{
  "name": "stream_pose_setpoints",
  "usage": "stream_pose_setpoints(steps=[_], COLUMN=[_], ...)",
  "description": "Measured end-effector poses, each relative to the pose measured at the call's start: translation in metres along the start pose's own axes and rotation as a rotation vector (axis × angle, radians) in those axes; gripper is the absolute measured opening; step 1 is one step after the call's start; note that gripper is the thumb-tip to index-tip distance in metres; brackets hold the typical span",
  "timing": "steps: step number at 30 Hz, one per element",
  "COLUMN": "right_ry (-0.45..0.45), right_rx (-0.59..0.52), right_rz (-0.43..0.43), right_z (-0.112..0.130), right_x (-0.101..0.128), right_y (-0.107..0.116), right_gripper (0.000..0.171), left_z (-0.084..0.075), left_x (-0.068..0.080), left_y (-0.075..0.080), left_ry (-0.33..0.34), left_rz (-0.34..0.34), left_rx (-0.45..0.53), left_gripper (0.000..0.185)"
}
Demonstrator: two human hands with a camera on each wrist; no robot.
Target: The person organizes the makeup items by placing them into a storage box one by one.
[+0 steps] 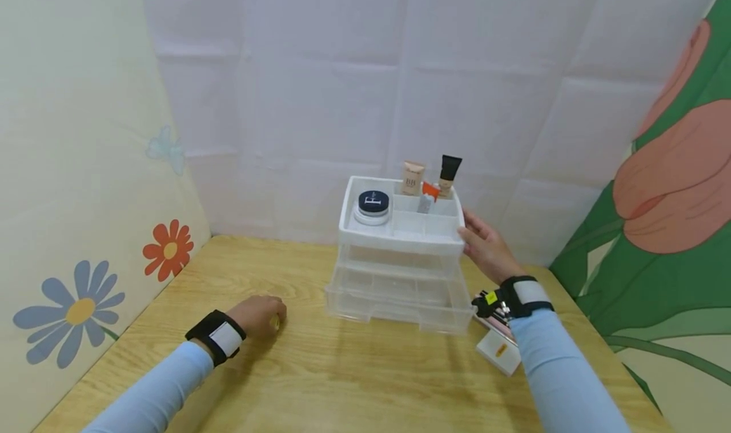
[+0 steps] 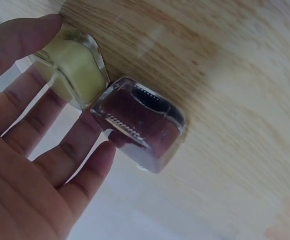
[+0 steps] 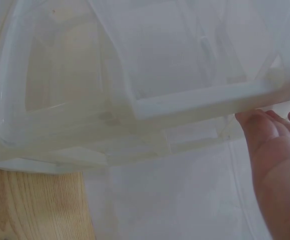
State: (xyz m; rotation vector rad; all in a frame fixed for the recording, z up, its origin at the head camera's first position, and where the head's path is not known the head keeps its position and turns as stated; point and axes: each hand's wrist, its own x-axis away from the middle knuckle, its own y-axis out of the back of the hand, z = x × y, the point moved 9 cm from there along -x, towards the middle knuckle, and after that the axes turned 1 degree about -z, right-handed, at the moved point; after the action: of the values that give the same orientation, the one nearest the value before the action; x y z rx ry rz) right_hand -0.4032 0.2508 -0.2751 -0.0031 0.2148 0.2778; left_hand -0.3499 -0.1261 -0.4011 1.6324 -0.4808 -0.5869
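Observation:
My left hand (image 1: 259, 315) is low over the table's left side. Its thumb and fingers pinch a small glass bottle with yellow contents (image 2: 77, 70). Against that bottle and the fingertips sits a second glass bottle, dark red (image 2: 142, 117). At the right side of a white drawer organizer (image 1: 400, 242), my right hand (image 1: 488, 249) touches the wall near the top rim, fingers fairly straight. A clear lower drawer (image 1: 400, 306) sticks out in front. On the organizer's top stand a round jar with a black lid (image 1: 374, 204), a beige BB tube (image 1: 412, 178), a black-capped tube (image 1: 449, 169) and an orange-tipped tube (image 1: 428, 197).
Right of the organizer, partly under my right wrist, lie a white box (image 1: 499, 352) and some slim pinkish items (image 1: 495, 324). A white cloth (image 1: 285, 103) hangs behind the wooden table (image 1: 320, 382), with flower-printed cloths on both sides.

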Motion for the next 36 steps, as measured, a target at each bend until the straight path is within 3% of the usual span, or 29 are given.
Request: stream_pose_setpoints(steps=[7,15,20,31,36], right_ry=[-0.011,-0.008,-0.008,-0.007,-0.002], right_rx=[-0.006,-0.003,0.024,0.027,0.030], right_rz=[-0.001,-0.010,-0.005,-0.017,-0.011], right_z=[-0.005,-0.006,-0.004,-0.004,-0.002], right_x=[0.001,0.000,-0.002,-0.002,-0.003], right_y=[0.001,0.002,0.000,0.002,0.003], right_gripper=[0.060,0.061,0.061,0.060,0.060], left_z=[-0.010,-0.030,-0.048,-0.094,-0.116], left_x=[-0.001,-0.004,-0.004,-0.010,-0.017], left_y=[0.001,0.023,0.049,0.122,0.155], left_ry=[-0.066,-0.132,-0.184,-0.260,-0.319], left_rz=[0.022,0.027,0.014,0.090,0.068], left_rx=[-0.021,-0.102,-0.143,-0.204,-0.246], left_gripper=[0.018,0.024,0.025,0.024,0.024])
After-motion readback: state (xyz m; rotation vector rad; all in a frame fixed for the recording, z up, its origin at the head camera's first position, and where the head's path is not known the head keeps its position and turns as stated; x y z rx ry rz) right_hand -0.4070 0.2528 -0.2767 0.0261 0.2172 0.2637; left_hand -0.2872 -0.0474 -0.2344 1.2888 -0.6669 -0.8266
